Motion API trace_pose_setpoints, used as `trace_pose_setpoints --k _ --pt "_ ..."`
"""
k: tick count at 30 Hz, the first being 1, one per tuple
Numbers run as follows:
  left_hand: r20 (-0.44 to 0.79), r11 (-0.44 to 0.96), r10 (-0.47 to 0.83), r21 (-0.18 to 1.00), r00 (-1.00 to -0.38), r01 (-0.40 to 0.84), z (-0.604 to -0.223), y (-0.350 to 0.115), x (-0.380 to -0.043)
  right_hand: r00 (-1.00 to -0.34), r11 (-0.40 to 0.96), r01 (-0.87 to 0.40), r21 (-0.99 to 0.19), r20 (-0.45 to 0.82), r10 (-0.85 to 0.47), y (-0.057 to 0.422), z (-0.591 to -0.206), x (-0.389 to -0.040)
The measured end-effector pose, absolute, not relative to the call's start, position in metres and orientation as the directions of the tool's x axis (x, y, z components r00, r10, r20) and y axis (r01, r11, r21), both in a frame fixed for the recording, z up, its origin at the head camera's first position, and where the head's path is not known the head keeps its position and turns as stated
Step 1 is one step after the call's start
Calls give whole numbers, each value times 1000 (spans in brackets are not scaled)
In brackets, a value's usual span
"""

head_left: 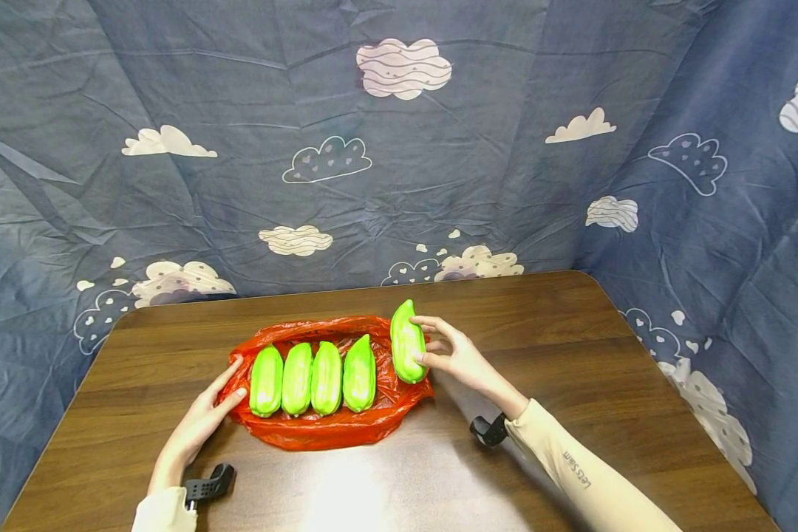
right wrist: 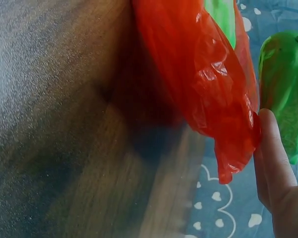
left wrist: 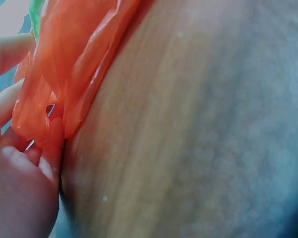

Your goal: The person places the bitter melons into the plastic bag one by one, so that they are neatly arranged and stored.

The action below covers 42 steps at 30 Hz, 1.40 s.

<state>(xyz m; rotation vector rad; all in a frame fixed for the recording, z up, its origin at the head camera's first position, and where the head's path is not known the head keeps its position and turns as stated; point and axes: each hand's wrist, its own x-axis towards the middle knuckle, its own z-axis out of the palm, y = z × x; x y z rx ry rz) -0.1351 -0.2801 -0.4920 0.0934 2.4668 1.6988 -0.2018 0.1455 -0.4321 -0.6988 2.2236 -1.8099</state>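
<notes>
My right hand (head_left: 459, 358) holds a green, ridged, papaya-shaped fruit (head_left: 406, 343) at its right side, thumb near the lower part and fingers higher up. It is tilted slightly, over the right end of a red plastic bag (head_left: 312, 436). In the right wrist view this fruit (right wrist: 288, 89) stands beside the bag's hanging edge (right wrist: 228, 114). My left hand (head_left: 202, 417) grips the bag's left end; in the left wrist view some fingers show through the thin red plastic (left wrist: 79, 64). Several like fruits lie side by side in the bag, the rightmost (head_left: 360, 373) slightly apart.
The bag lies spread on a brown wooden table (head_left: 572, 355), its rim crumpled up around the fruits. Behind the table and along its right side hangs a blue cloth (head_left: 492, 148) with cloud prints. Each wrist carries a black camera mount (head_left: 210, 484).
</notes>
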Motion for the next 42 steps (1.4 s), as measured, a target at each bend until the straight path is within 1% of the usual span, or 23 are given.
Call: trace_pose_setpoints --k 7,15,25,32,42 --pt "-90 357 123 933 -988 -40 -492 -280 -136 -862 183 -266 -946 149 -484 145 -435 -200" --pt "-94 360 121 932 -988 -45 -492 -280 -135 -864 193 -258 -947 137 -484 138 -441 -197" --pt "-86 354 122 934 -989 -38 -493 -280 -135 -842 250 -329 -911 163 -515 128 -440 -195" --pt "-83 349 122 936 -989 -36 -493 -280 -135 -848 312 -322 -894 125 -516 121 -441 -194" --pt "-89 365 125 930 -988 -37 -492 -280 -135 -842 332 -344 -879 132 -523 116 -445 -193"
